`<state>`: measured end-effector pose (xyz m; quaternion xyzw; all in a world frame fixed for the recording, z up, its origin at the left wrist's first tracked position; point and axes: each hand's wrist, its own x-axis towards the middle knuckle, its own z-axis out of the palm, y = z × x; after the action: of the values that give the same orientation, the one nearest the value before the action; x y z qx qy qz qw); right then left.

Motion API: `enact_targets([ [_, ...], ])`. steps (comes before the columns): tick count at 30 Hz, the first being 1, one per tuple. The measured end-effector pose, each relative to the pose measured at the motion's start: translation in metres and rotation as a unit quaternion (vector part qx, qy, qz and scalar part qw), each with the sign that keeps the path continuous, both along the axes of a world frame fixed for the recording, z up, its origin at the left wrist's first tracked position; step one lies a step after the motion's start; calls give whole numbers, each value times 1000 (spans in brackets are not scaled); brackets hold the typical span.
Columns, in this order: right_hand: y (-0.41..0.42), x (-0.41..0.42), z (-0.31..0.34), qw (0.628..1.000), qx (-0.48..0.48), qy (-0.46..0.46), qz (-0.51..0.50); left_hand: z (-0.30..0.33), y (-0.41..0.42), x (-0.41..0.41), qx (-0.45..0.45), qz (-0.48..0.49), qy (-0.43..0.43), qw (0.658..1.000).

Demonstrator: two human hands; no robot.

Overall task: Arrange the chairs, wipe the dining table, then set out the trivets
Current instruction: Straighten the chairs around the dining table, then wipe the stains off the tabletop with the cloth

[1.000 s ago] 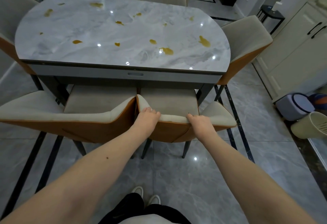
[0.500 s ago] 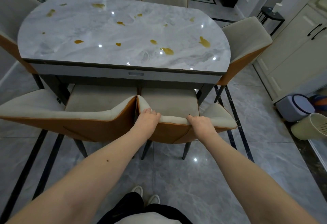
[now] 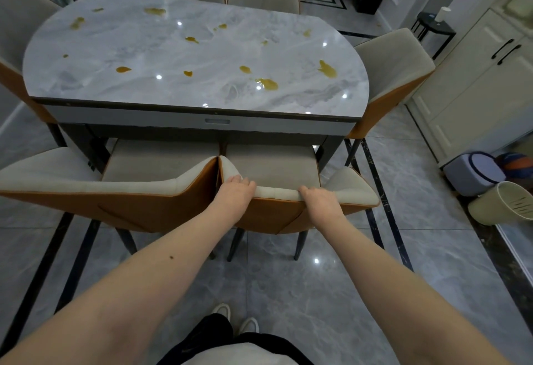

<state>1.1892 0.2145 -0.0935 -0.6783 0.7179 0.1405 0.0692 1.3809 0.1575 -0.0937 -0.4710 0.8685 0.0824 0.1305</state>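
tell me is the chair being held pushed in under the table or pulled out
Pushed in. The chair has its seat reaching under the table edge, its backrest top gripped by the left hand and right hand.

bare forearms (image 3: 161, 272), black trousers (image 3: 202, 338), white shoes (image 3: 249, 325)

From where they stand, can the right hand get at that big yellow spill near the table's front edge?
Probably not without leaning in. The right hand grips the back of the chair, whose backrest stands between the person and the table; the spill lies beyond the front edge.
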Motion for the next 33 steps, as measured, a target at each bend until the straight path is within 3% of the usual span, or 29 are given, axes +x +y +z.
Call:
enact_targets([
  [12, 29, -2, 1, 994, -97, -34, -21, 3, 13, -15, -7, -20, 29, 999],
  [18, 69, -9, 16, 989, -100, -26, -102, 7, 21, -54, -17, -141, 57, 988],
  [21, 102, -12, 15, 977, -92, -3, -193, 11, 31, -74, -33, -204, 61, 976],
  [28, 201, 36, 8, 913, -79, -21, -399, 12, 79, -84, -27, -370, 77, 925],
  [33, 279, 82, 17, 853, -107, -18, -510, 0, 141, -83, 4, -495, 45, 868],
])
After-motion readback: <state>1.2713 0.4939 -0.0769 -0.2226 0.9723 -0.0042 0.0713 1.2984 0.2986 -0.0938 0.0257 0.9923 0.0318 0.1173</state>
